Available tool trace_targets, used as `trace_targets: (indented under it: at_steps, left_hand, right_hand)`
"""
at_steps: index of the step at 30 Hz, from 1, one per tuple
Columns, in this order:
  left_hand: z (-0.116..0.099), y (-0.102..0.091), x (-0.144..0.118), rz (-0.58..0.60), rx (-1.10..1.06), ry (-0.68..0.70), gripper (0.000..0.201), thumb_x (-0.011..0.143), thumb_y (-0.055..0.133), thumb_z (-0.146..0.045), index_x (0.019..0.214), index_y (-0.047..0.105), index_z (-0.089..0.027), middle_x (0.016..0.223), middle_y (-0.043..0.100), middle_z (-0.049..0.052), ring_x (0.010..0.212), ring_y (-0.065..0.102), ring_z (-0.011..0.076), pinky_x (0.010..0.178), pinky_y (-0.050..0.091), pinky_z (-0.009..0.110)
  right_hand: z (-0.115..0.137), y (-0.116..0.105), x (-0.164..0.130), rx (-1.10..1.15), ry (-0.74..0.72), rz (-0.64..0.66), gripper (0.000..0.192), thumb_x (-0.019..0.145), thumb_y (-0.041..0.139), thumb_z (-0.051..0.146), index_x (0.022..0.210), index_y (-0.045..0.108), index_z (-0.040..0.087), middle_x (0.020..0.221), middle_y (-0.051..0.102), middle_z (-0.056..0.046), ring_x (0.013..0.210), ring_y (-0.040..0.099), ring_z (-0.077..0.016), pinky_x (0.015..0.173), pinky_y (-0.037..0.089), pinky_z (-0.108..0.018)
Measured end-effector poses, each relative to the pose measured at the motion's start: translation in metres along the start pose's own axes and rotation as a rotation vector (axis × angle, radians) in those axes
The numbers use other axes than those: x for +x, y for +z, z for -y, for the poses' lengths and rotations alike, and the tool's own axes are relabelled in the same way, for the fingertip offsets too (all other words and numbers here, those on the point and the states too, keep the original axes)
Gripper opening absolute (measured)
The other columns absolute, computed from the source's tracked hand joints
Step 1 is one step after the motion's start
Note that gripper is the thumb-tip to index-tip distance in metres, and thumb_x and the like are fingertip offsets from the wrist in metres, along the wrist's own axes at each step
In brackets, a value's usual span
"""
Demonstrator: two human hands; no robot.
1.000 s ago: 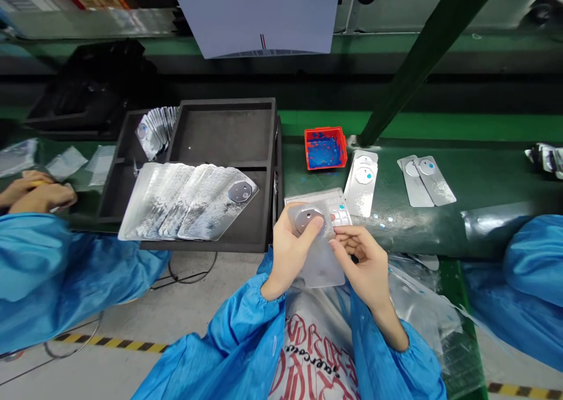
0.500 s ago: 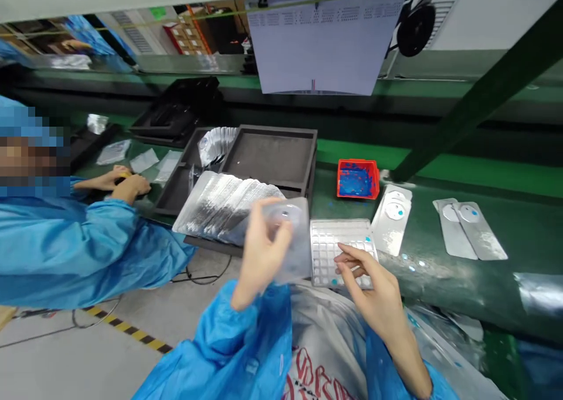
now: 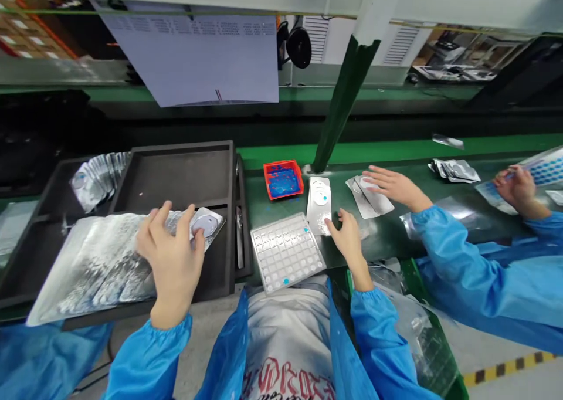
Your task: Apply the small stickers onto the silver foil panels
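My left hand lies flat on a fanned row of silver backed parts in the black tray, its fingers spread over the top part with a round lens disc. My right hand rests on the green belt, fingertips touching the lower end of a silver part with a blue dot. A clear gridded blister tray sits between my hands at the belt's near edge.
A red bin with blue bits stands behind the gridded tray. A co-worker's hand on the right presses on two silver parts; another hand is farther right. A green post rises behind.
My left hand carried the part it held over to the tray and laid it on the fanned row. My right hand moved from the gridded tray to the silver part on the belt.
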State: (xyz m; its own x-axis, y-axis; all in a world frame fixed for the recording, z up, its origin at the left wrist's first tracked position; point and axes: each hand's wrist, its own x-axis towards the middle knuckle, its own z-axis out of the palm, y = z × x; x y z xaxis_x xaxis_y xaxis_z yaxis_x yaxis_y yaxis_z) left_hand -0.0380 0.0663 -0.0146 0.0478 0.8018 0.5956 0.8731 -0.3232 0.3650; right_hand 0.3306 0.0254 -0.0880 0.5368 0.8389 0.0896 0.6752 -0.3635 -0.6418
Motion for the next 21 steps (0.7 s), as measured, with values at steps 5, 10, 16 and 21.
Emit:
trace_targets:
  at_steps: [5, 10, 16, 21]
  left_hand:
    - [-0.023, -0.012, -0.005, -0.233, -0.076, 0.149, 0.039, 0.098, 0.070, -0.015, 0.137, 0.073, -0.019, 0.154, 0.065, 0.024, 0.155, 0.051, 0.0491, 0.127, 0.037, 0.072]
    - [-0.054, -0.024, -0.019, -0.242, -0.182, 0.176, 0.045, 0.094, 0.071, -0.004, 0.135, 0.074, -0.023, 0.143, 0.074, 0.018, 0.152, 0.058, 0.0401, 0.129, 0.040, 0.062]
    - [-0.087, -0.016, -0.040, -0.123, -0.397, 0.117, 0.037, 0.094, 0.070, -0.005, 0.124, 0.076, -0.026, 0.138, 0.078, 0.011, 0.151, 0.060, 0.0352, 0.128, 0.042, 0.059]
    - [-0.125, 0.015, -0.048, 0.176, -0.913, -0.196, 0.030, 0.101, 0.069, -0.026, 0.130, 0.076, -0.025, 0.139, 0.079, 0.011, 0.142, 0.068, 0.0311, 0.119, 0.054, 0.051]
  right_hand:
    - [0.017, 0.023, 0.018, -0.068, 0.125, 0.037, 0.051, 0.087, 0.080, 0.047, 0.125, 0.067, 0.017, 0.128, 0.072, -0.020, 0.124, 0.070, -0.0368, 0.100, 0.057, -0.044]
    - [0.023, 0.020, 0.032, -0.010, 0.196, 0.008, 0.037, 0.083, 0.082, 0.034, 0.111, 0.065, 0.019, 0.111, 0.077, -0.019, 0.111, 0.075, -0.0374, 0.093, 0.057, -0.041]
    - [0.005, -0.018, 0.027, 0.197, 0.144, -0.143, 0.025, 0.090, 0.065, 0.044, 0.097, 0.067, 0.020, 0.102, 0.080, -0.020, 0.108, 0.075, -0.0392, 0.088, 0.059, -0.047]
    - [0.030, -0.031, -0.026, 0.489, 0.027, -0.068, 0.046, 0.096, 0.061, 0.060, 0.109, 0.074, 0.018, 0.100, 0.083, -0.014, 0.097, 0.079, -0.0321, 0.082, 0.064, -0.043]
